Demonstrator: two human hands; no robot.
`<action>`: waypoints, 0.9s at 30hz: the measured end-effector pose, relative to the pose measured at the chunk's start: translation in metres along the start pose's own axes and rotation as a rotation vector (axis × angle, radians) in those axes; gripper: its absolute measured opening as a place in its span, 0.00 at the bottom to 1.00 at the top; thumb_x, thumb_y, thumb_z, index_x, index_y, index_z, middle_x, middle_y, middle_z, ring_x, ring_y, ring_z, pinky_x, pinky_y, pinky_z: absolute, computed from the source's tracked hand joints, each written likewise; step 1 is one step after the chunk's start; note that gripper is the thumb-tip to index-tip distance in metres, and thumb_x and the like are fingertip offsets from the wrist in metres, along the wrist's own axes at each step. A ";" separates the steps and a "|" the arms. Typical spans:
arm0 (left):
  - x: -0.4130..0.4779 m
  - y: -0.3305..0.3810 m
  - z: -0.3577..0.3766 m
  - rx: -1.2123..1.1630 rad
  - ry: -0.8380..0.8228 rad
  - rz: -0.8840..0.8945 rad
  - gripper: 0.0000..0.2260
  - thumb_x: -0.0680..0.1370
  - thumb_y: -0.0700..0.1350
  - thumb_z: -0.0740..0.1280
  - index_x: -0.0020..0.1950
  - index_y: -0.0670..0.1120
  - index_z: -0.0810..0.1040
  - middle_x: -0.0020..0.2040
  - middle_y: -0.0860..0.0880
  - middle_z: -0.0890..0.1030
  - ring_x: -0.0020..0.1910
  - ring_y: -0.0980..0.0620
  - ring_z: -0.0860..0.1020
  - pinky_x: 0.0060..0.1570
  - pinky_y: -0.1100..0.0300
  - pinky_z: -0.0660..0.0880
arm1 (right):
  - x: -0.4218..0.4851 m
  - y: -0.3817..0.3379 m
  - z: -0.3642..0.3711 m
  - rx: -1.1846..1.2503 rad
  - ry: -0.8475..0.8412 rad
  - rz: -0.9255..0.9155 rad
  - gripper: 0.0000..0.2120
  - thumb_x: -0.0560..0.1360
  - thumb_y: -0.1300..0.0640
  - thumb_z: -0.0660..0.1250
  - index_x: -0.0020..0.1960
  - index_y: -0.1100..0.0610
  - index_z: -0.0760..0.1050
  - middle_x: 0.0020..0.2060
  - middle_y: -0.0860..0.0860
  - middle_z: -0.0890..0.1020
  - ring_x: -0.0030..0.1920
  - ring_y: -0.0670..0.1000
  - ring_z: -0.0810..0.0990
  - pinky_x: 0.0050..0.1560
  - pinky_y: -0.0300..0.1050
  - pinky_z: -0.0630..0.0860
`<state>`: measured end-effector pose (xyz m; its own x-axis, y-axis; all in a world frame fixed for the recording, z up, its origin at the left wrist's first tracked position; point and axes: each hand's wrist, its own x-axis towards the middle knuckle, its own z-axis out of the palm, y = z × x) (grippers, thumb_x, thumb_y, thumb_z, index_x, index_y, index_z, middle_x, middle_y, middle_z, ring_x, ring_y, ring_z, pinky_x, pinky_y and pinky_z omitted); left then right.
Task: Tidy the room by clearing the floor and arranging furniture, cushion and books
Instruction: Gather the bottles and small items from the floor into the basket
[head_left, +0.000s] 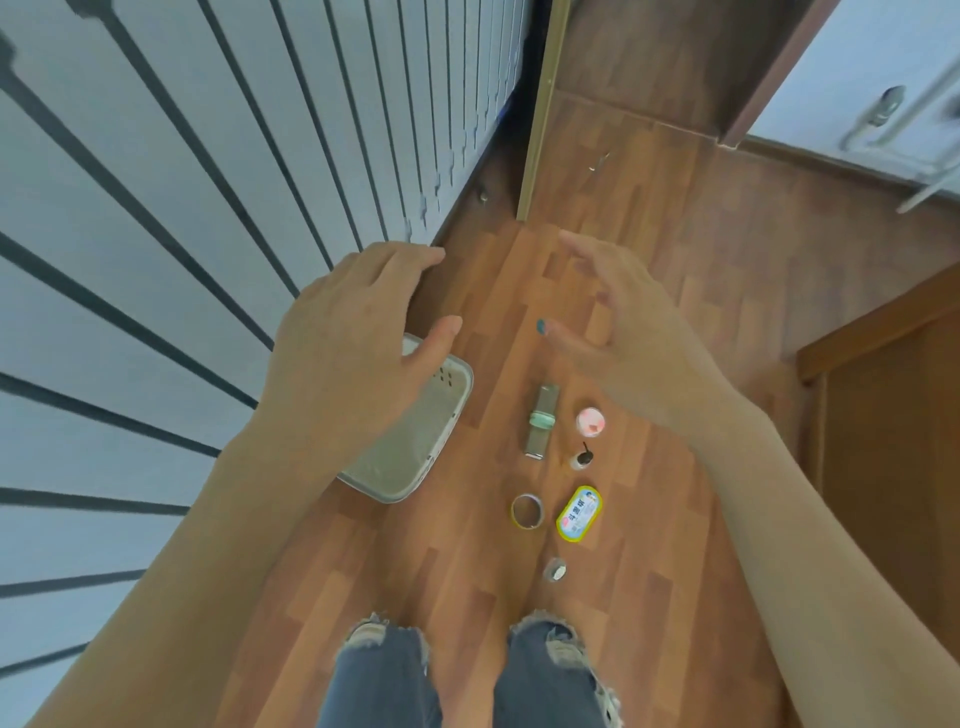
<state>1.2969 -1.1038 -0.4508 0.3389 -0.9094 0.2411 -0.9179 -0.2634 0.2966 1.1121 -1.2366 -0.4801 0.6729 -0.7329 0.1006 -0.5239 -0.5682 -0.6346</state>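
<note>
Floor clutter sits centre frame in a loose line on the floor (675, 260), lower centre up to mid-frame: a small silver round cap (555, 570), a yellow oval tin (579, 514) with a printed label just beside a tape ring (527, 512), a tiny bottle (582, 458) with a dark cap, a pink-topped jar (591, 422), and a flat metal bar (542, 421) with a pale green band round its middle. All are small, hard and mostly glossy, and all are apart from each other. The grey basket (467, 387) lies centre left, tilted, plastic, with rounded corners and vent holes in the wall; it probably serves as the bin for these bits. The left hand (353, 338) hovers above the basket, fingers loose and spread, holding nothing. The right hand (623, 332) is out over the floor, fingers straight, also holding nothing. Judgement: both hands are poised to start collecting, nothing picked yet. There is a teal spot (541, 326) at the right thumb tip; I cannot tell if it is on the floor or on the thumb. The floor is wood-look laminate, smooth, in mixed brown planks. The left half of the frame is pale fabric with dark stripes (182, 208), soft, likely bedding. A brass-coloured strip (543, 104) runs top centre. A white cabinet (857, 78) with metal handles is upper right, and brown wooden furniture (893, 415) is at the right edge. Ripped jeans (379, 675) are at the bottom.
</note>
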 end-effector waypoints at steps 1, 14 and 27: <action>0.000 -0.005 0.013 -0.010 -0.004 -0.004 0.20 0.77 0.55 0.64 0.66 0.50 0.72 0.62 0.52 0.77 0.57 0.51 0.77 0.55 0.55 0.72 | 0.002 0.009 0.010 -0.003 -0.001 0.007 0.32 0.76 0.52 0.69 0.76 0.49 0.60 0.71 0.46 0.68 0.70 0.44 0.68 0.68 0.45 0.69; -0.019 -0.065 0.210 -0.063 -0.053 0.013 0.19 0.77 0.53 0.66 0.67 0.51 0.71 0.64 0.55 0.75 0.61 0.55 0.73 0.53 0.65 0.63 | 0.002 0.148 0.144 0.033 0.013 0.052 0.32 0.76 0.54 0.69 0.76 0.50 0.60 0.71 0.46 0.68 0.70 0.42 0.67 0.68 0.46 0.69; -0.043 -0.092 0.408 -0.197 -0.083 0.112 0.19 0.77 0.51 0.66 0.68 0.49 0.71 0.66 0.54 0.74 0.64 0.53 0.71 0.60 0.59 0.67 | -0.032 0.295 0.271 0.012 0.062 0.122 0.31 0.76 0.54 0.70 0.75 0.51 0.62 0.70 0.46 0.70 0.69 0.43 0.68 0.67 0.41 0.67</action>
<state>1.2822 -1.1715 -0.8653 0.2114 -0.9548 0.2089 -0.8883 -0.0986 0.4486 1.0776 -1.2790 -0.8784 0.5710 -0.8181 0.0692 -0.5931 -0.4693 -0.6542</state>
